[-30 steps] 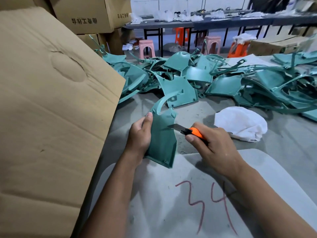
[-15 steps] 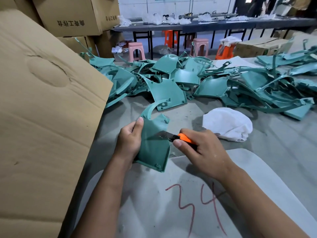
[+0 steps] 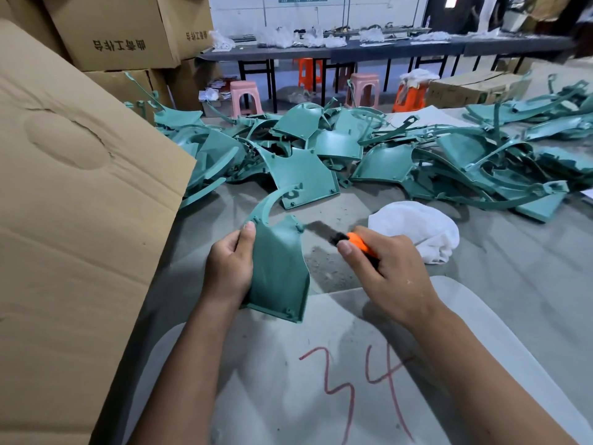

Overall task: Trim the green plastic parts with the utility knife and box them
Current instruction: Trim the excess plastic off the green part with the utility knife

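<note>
Left hand [image 3: 229, 268] grips a green part [image 3: 279, 271] by its left edge, thumb on the face, holding it upright with the lower end over the pale board [image 3: 337, 380]. The part has a curved arm rising from its top left corner.

Right hand [image 3: 390, 271] is closed round an orange knife [image 3: 356, 244], thumb near the front of the handle. The blade is blurred; its tip lies just beside the part's upper right corner, contact not determinable.

Board bears the figure "34" in red marker, nearest the person.

Grey surface [image 3: 513, 284] carries a large heap of green parts [image 3: 369, 149] beyond the hands, reaching to the right edge. A white cloth [image 3: 417, 232] lies just right of the knife hand, between it and the heap.

An open carton flap [image 3: 80, 220] fills the left side, with a round dent in it. Stacked cartons [image 3: 122, 30] behind show printed characters, seen inverted and not readable.

Background: long dark tables with white items, pink and orange stools [image 3: 362, 91] beneath. A wall notice is too small to read
</note>
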A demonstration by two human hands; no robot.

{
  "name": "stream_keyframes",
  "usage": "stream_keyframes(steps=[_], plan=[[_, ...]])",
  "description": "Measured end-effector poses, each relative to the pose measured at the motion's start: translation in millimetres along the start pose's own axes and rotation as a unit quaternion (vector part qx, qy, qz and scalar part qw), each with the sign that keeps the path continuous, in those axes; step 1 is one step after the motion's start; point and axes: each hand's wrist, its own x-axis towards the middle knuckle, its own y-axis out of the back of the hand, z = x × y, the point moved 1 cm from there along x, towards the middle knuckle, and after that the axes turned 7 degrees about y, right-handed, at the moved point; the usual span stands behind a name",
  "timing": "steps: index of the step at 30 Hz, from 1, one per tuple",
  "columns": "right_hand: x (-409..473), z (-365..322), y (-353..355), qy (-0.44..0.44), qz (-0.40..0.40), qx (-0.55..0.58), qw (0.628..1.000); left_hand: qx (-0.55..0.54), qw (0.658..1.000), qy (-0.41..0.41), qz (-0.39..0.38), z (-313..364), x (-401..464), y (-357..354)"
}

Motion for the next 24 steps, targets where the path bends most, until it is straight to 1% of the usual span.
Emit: stream_keyframes(steps=[2,4,6,10,12,14,16,19,20,21,24], plan=[[-1.7,-3.5,-2.3,0.028,-0.052,-0.001,0.998,0.026,0.999,-0.019,0.020,1.1,0.8,1.5],[-1.1,-5.6,-5.8,0.037,-0.085,-0.025,0.995,0.042,0.998,-0.038,0.030,0.4,1.1,5.1],[0.6,-5.1,-6.6,0.021,-0.079,-0.065,0.994,0.046,0.998,-0.041,0.025,-2.5,2.5,9.0],[0.9,0.5,-2.1,-0.033,-0.038,-0.131,0.990,0.063,0.996,-0.054,0.015,-5.4,2.9,10.4],[-0.7,-1.7,-1.8,-0.012,-0.045,-0.111,0.993,0.070,0.996,-0.054,0.028,-5.6,2.9,8.9],[-1.9,-5.5,-4.5,0.020,-0.082,-0.074,0.994,0.073,0.995,-0.053,0.045,-6.4,3.9,9.1],[-2.4,-4.9,-8.3,0.025,-0.101,-0.078,0.991,0.072,0.995,-0.052,0.047,-7.0,5.0,11.3],[0.3,1.4,-5.7,-0.018,-0.056,-0.145,0.988,0.090,0.993,-0.066,0.040,-8.0,4.5,13.3],[0.9,3.4,-3.5,-0.025,-0.047,-0.148,0.988,0.097,0.992,-0.070,0.041,-7.8,3.8,12.5],[0.9,3.9,-2.3,-0.019,-0.053,-0.131,0.990,0.101,0.991,-0.074,0.043,-7.7,3.4,11.9],[-1.7,-0.7,-5.2,0.024,-0.108,-0.052,0.993,0.107,0.990,-0.077,0.044,-7.5,3.8,11.2]])
